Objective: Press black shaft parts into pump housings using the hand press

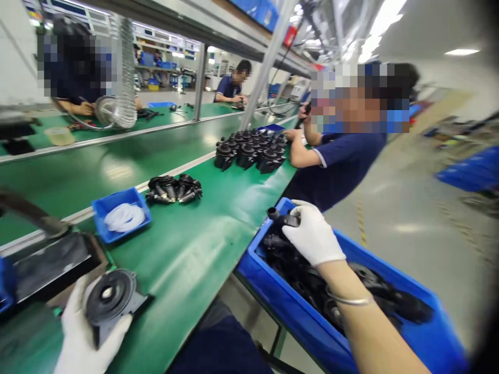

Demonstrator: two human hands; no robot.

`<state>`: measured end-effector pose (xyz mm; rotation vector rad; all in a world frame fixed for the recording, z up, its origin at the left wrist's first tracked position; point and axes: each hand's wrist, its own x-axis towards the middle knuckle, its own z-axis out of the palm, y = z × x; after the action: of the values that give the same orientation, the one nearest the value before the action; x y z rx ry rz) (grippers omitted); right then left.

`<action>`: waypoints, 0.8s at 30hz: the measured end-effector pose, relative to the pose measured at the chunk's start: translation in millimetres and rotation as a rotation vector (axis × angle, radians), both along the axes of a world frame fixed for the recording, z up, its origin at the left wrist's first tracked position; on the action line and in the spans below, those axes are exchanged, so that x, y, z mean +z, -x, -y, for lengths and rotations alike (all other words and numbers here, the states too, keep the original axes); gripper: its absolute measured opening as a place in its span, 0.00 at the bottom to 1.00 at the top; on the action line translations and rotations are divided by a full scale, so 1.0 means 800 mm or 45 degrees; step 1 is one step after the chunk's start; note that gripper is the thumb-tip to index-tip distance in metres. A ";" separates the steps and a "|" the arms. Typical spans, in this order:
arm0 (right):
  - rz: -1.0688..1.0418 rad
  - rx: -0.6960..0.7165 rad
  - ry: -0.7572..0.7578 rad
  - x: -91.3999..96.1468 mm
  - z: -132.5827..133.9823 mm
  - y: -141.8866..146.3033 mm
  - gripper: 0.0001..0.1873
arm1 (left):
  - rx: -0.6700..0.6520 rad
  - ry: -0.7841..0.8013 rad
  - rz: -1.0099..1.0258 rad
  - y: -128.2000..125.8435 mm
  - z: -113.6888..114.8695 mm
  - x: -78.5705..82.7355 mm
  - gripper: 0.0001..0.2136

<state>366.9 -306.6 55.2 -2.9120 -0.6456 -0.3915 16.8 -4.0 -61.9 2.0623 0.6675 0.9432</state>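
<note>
Left hand: the white-gloved left hand (83, 332) is closed around a black round plastic housing with a pale centre hub (111, 298), gripping it from below and from the side.
Housing facing: its disc face is turned up and towards the wearer; the square-edged base runs out to the right of the hand, over the green bench top (187, 249).
Right hand: the white-gloved right hand (312, 236), a thin metal bangle (349, 300) on its wrist, is curled over a small black tubular plastic part (283, 217) and grips it.
Part axis: the long axis lies roughly level, and the open tube end points left, away from the palm.
Part place: it is held just above the far end of a large blue plastic crate (296, 317), which holds a heap of black parts under the right forearm.
Between the hands: green bench top and the wearer's dark blue lap.
Beyond the left hand: a small blue tray holding white rings (121, 213), and further on a cluster of small black fittings (173, 188).
Beyond the right hand: rows of black pump-like bodies (253, 150), with another person in a dark blue shirt (339, 161) beside them.
</note>
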 end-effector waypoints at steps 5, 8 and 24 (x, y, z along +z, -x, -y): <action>0.063 0.711 -0.239 -0.063 -0.122 0.083 0.07 | 0.032 0.079 -0.092 0.003 0.018 0.010 0.45; 0.068 0.896 -0.233 -0.098 -0.172 0.146 0.15 | 0.028 0.108 -0.141 0.007 0.026 0.018 0.44; -0.771 1.436 -0.159 -0.062 -0.209 0.116 0.36 | -0.035 0.171 -0.499 0.043 0.017 0.054 0.44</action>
<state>274.3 -139.3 5.8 -1.8982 -1.7886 0.5244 -17.9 -17.6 -19.1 2.1465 0.8769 0.4639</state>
